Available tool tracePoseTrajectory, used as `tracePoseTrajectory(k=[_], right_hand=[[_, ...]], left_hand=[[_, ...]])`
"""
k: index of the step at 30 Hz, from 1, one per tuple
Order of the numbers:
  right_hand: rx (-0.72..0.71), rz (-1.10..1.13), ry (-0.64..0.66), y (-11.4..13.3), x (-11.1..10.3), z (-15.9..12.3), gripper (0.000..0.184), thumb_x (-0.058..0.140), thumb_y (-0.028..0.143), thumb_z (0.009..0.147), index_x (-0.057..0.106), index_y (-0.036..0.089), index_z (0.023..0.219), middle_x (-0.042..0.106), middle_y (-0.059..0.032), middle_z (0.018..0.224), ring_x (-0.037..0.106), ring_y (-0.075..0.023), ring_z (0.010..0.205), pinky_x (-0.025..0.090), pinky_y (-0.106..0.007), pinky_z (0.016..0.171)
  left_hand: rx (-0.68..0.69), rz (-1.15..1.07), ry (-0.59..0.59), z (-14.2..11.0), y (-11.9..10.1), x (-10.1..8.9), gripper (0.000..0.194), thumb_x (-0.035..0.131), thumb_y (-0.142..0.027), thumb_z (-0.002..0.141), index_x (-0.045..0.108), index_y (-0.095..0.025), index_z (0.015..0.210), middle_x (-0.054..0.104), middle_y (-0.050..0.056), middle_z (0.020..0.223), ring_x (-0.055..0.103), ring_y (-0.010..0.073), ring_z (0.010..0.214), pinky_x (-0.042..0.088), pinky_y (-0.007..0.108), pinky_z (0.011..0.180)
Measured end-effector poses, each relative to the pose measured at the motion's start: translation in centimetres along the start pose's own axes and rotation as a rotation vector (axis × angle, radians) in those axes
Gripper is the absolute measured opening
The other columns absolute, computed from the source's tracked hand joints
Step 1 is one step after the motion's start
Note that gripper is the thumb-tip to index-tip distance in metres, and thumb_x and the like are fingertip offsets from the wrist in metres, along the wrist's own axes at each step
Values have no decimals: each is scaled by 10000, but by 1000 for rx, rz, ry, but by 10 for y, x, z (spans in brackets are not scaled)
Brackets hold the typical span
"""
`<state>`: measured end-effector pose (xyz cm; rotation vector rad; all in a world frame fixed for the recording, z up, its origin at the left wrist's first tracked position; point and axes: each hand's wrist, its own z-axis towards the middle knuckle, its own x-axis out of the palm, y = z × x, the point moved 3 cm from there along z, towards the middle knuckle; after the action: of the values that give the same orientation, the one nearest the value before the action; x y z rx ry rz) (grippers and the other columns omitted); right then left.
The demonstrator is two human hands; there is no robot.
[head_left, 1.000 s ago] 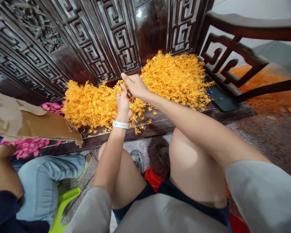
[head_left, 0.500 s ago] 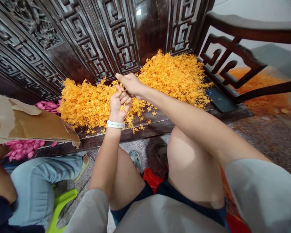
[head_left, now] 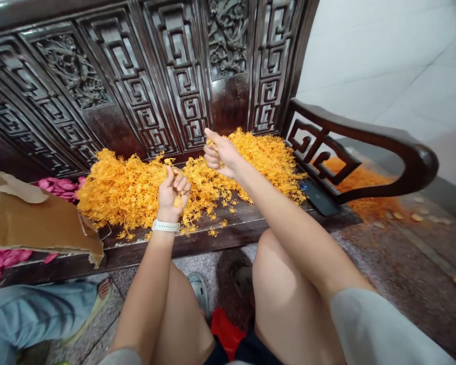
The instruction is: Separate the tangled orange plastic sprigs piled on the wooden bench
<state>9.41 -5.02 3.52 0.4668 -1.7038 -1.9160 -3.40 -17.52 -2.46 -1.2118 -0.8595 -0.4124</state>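
A big heap of small orange plastic flowers [head_left: 129,187] lies along the seat of a dark carved wooden bench [head_left: 228,238]. My left hand [head_left: 173,195], with a white band at the wrist, is curled round a few orange flowers just above the heap. My right hand [head_left: 220,152] is raised a little higher and further back, fingers pinched on a small orange piece. The two hands are apart, both over the middle of the heap.
Torn brown cardboard [head_left: 34,228] lies on the bench at the left, over pink flowers [head_left: 61,183]. A dark phone [head_left: 319,197] rests near the bench's armrest [head_left: 365,147]. More orange pieces [head_left: 361,182] cover the floor beyond. Another person's jeans leg [head_left: 30,314] is at lower left.
My hands were together over the heap; now they have drawn apart, the right lifted up and back, the left lower. The camera has tilted up and shows more of the bench's back.
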Motion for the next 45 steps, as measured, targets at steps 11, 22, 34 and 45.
tracePoseTrajectory(k=[11, 22, 34, 45], right_hand=[[-147, -836, -322, -31, -80, 15, 252, 554, 388, 1046, 580, 180, 906, 701, -148, 1003, 669, -287, 1025, 506, -462, 972], [-114, -182, 328, -36, 13, 1, 220, 816, 244, 907, 629, 174, 814, 655, 2, 733, 566, -100, 632, 471, -235, 572], [-43, 18, 105, -37, -9, 8, 128, 753, 272, 964, 657, 198, 922, 505, 48, 676, 451, -88, 574, 420, -227, 523], [-89, 32, 266, -29, 8, 1, 206, 672, -35, 837, 661, 165, 885, 713, -38, 946, 628, -124, 846, 512, -240, 700]], left_hand=[[82, 473, -191, 6, 16, -10, 375, 918, -456, 805, 734, -224, 1035, 777, 48, 891, 618, 104, 580, 456, 277, 589], [57, 541, -188, 4, 23, -12, 556, 1020, -234, 655, 611, -225, 1032, 708, -21, 784, 620, 106, 601, 418, 253, 549], [99, 480, -302, 13, 2, -27, 399, 759, -622, 900, 726, -230, 966, 755, 27, 899, 379, 37, 464, 261, 234, 455], [-119, 465, -137, 11, 29, -21, 388, 862, -551, 841, 737, -196, 930, 752, 80, 857, 642, 155, 659, 441, 274, 568]])
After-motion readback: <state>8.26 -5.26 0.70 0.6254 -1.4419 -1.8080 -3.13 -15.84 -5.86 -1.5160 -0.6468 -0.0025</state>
